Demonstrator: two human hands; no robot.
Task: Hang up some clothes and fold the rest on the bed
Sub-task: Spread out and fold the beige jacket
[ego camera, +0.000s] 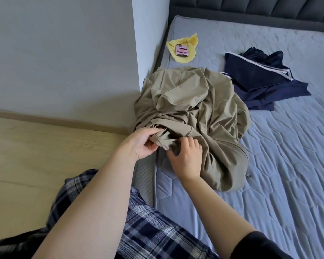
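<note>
A crumpled khaki garment [191, 101] lies heaped along the left edge of the bed [288, 165]. My left hand [140, 143] pinches a folded edge of this garment at its near end. My right hand [185, 157] grips the same bunched edge just to the right, fingers curled into the cloth. Farther back on the mattress lies a navy garment [260, 79] with white stripes, loosely spread.
A yellow cloth [183, 47] with a pink phone [182, 50] on it lies near the bed's far left corner. A grey wall corner [135, 43] stands beside the bed. Wooden floor [36, 156] is at left. My plaid-clothed legs [144, 227] are at the bottom.
</note>
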